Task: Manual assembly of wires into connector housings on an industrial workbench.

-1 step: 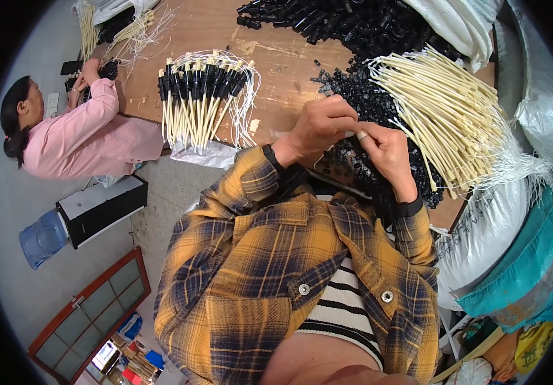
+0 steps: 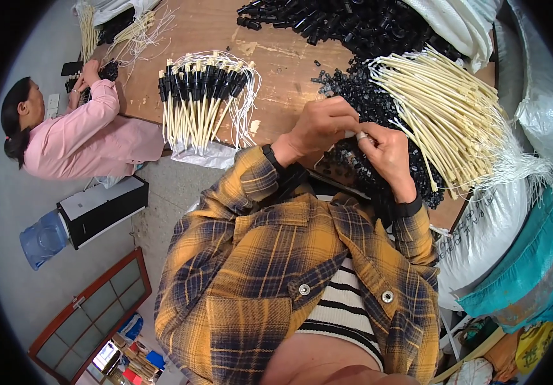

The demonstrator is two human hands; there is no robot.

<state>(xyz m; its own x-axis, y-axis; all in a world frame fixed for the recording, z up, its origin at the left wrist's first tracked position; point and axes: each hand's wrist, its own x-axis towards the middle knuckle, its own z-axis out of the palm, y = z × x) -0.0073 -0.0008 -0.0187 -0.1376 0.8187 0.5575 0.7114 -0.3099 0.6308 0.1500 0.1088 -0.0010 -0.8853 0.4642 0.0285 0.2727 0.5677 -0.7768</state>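
Observation:
My left hand [image 2: 323, 125] and my right hand [image 2: 385, 151] meet above the table's near edge, fingertips almost touching. Each is closed in a pinch; whatever lies between the fingers is too small and covered to make out. A small pale band or piece shows at the right fingertips. Beneath and around my hands spreads a heap of small black plastic pieces [image 2: 350, 86]. Right of it lies a big bundle of cream-coloured rods with white strings [image 2: 446, 119]. To the left is a group of similar rods fitted with black sleeves [image 2: 203, 86], their white cords looping at the side.
Larger black tubular parts [image 2: 347, 25] are piled at the far side of the wooden table [image 2: 276, 58]. White sacks [image 2: 485, 237] and a teal sack [image 2: 520, 256] crowd the right. A co-worker in a pink shirt [image 2: 90, 138] handles parts at the far left, near a water dispenser [image 2: 100, 212].

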